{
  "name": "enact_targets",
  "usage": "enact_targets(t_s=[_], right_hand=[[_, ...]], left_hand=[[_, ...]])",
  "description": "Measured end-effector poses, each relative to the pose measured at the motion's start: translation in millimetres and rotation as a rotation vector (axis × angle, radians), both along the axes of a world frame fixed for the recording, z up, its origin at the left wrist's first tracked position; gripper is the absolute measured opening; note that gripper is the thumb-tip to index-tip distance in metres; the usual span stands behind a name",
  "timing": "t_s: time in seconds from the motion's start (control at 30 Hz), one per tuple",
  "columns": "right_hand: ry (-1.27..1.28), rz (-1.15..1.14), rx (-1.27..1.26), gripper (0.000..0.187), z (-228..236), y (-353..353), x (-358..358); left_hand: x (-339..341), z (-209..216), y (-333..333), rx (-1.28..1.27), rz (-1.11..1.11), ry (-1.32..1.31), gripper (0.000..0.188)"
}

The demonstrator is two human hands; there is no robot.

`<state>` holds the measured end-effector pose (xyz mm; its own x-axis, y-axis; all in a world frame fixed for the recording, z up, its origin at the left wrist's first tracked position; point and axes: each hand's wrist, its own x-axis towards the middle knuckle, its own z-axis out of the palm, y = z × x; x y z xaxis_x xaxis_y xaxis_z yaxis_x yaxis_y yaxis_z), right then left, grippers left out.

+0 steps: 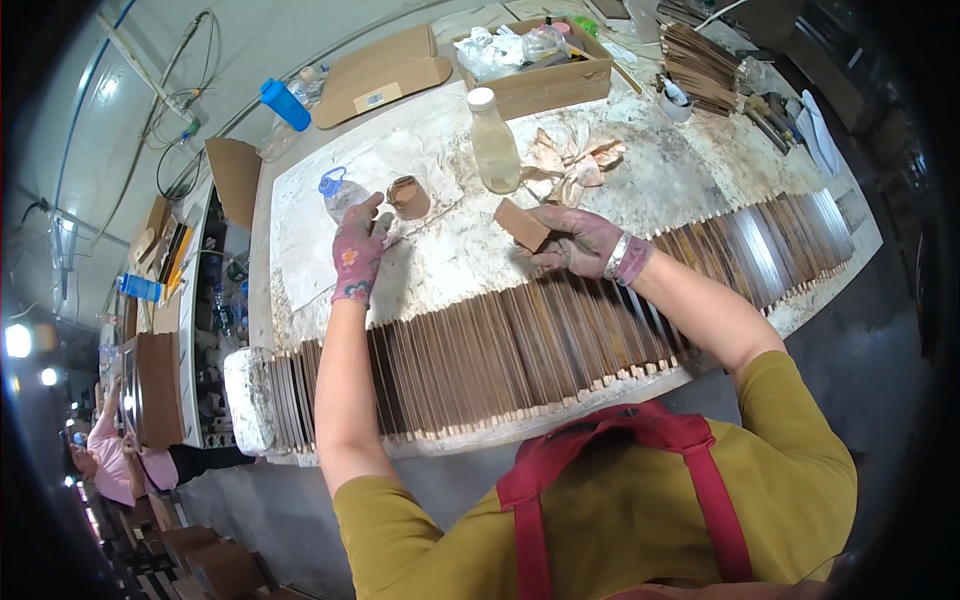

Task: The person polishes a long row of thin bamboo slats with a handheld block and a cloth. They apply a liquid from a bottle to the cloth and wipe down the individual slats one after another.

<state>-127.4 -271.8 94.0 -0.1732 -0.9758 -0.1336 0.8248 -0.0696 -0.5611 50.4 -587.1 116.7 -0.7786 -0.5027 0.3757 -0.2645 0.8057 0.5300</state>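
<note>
My left hand (358, 248), in a pink flowered glove, is open with its fingers apart over the white sheet. Just beyond its fingertips is a clear bottle with a blue cap (332, 181), its lower part hidden by the glove. A small brown-stained cup (408, 197) stands to the right of that hand. My right hand (580, 241), gloved and with a silvery band at the wrist, grips a flat brown rectangular block (521, 226) by its right end. Below both hands runs a long row of thin brown strips (480, 350), packed side by side along the near table edge.
A tall capped bottle of cloudy liquid (494, 150) and a crumpled stained cloth (578, 165) stand beyond my right hand. Farther back are a cardboard box (560, 90) of odds and ends and a blue bottle (285, 105). Another person (125, 460) is at the far left.
</note>
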Motion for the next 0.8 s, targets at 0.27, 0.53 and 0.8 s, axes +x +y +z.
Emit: enact_targets(t_s=[0.27, 0.53, 0.8], right_hand=[[0.183, 0.046, 0.115, 0.042, 7.8, -49.7, -5.8], [0.951, -0.109, 0.288, 0.053, 25.2, -121.1, -10.8], [1.784, -0.258, 0.253, 0.038, 32.2, -193.6, -20.5]], left_hand=[[-37.8, -38.1, -33.9, -0.284, -0.009, -0.183, 0.024], [-44.6, -41.6, -56.9, -0.352, -0.055, -0.152, 0.013], [-51.7, -43.9, -95.6, 0.155, 0.179, 0.061, 0.018]])
